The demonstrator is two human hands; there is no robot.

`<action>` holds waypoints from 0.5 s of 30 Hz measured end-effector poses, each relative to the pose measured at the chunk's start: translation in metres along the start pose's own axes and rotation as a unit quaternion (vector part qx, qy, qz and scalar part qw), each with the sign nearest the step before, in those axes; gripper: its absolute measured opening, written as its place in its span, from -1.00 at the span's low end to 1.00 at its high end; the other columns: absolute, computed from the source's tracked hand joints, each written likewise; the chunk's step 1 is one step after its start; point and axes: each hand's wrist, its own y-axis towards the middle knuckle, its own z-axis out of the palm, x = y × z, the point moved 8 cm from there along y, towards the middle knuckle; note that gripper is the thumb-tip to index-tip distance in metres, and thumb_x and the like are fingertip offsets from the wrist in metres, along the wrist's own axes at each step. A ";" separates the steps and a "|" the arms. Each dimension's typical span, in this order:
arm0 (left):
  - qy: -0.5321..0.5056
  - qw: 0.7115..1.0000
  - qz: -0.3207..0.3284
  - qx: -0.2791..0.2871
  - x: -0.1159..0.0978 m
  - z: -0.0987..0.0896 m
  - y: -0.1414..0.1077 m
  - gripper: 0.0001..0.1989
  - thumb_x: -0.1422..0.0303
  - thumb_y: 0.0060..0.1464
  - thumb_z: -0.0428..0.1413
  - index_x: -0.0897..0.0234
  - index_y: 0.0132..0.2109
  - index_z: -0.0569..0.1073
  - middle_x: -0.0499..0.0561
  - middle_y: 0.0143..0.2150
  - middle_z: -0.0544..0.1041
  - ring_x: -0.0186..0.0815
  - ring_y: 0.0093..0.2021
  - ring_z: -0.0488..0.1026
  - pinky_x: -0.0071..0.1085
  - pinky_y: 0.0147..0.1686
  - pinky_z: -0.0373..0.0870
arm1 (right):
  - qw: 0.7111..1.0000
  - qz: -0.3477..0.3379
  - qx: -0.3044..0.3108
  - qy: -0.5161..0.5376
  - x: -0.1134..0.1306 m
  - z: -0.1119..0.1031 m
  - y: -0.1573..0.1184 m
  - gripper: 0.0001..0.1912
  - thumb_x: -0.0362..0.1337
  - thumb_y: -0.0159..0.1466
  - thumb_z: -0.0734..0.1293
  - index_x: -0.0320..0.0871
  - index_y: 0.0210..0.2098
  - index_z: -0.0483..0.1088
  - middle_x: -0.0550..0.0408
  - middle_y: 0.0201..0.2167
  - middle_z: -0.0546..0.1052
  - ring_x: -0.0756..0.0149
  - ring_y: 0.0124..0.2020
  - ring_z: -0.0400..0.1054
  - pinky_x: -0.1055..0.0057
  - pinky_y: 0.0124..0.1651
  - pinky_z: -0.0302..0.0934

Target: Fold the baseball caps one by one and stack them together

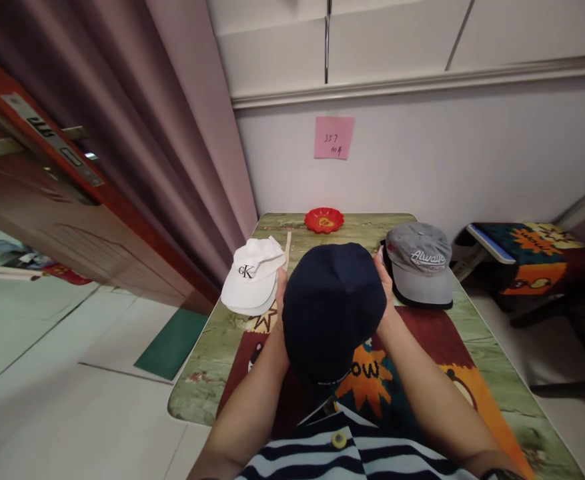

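Observation:
A dark navy cap (335, 303) is held up between my two hands, close to my chest above the table. My left hand (281, 300) grips its left side, and my right hand (385, 287) grips its right side; the cap hides part of the fingers on both. On the table to the left lies a white cap (255, 277) with black "CK" style letters, its brim toward me. A grey cap (419, 263) with white "Always" lettering rests to the right, just beyond my right hand.
The green wood-patterned table (199, 373) carries a colourful mat (422, 333). A red scalloped dish (324, 221) sits at its back edge, below a pink note (333, 138) on the wall. A curtain and wooden door stand left; another small table (532, 260) is at right.

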 end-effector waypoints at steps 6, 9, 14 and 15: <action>-0.023 0.998 -0.052 0.007 0.013 0.009 -0.012 -0.22 -0.26 0.14 -0.07 0.22 0.22 0.48 0.07 0.26 0.48 0.08 0.36 0.27 -0.01 0.35 0.17 | 1.000 -0.010 -0.022 0.019 0.002 -0.005 0.002 -0.79 -0.20 0.32 0.29 -0.01 -0.22 0.59 0.17 -0.22 0.69 0.28 -0.07 0.56 0.23 0.27 0.28; 0.009 0.997 -0.073 -0.010 0.017 0.003 -0.020 -0.22 -0.29 0.12 -0.10 0.17 0.18 0.51 0.05 0.22 0.52 0.07 0.30 0.35 0.03 0.29 0.26 | 1.000 -0.005 -0.026 -0.010 0.004 -0.014 0.008 -0.79 -0.19 0.29 0.29 -0.02 -0.22 0.58 0.16 -0.23 0.69 0.25 -0.05 0.56 0.19 0.28 0.28; 0.100 0.994 -0.008 -0.036 0.002 -0.007 -0.021 -0.22 -0.32 0.11 -0.16 0.10 0.17 0.48 0.02 0.21 0.52 0.02 0.24 0.42 0.06 0.17 0.40 | 0.989 0.003 0.005 -0.145 0.004 -0.020 0.016 -0.71 -0.02 0.25 0.34 -0.06 -0.20 0.56 0.05 -0.13 0.67 0.10 0.09 0.49 0.07 0.25 0.29; 0.117 0.992 0.011 -0.040 -0.005 -0.007 -0.017 -0.26 -0.28 0.14 -0.15 0.09 0.18 0.47 0.00 0.22 0.51 0.00 0.24 0.42 0.04 0.16 0.41 | 0.987 0.008 0.024 -0.161 0.002 -0.018 0.015 -0.64 0.05 0.25 0.33 -0.07 -0.16 0.55 0.03 -0.10 0.66 0.09 0.11 0.47 0.06 0.24 0.29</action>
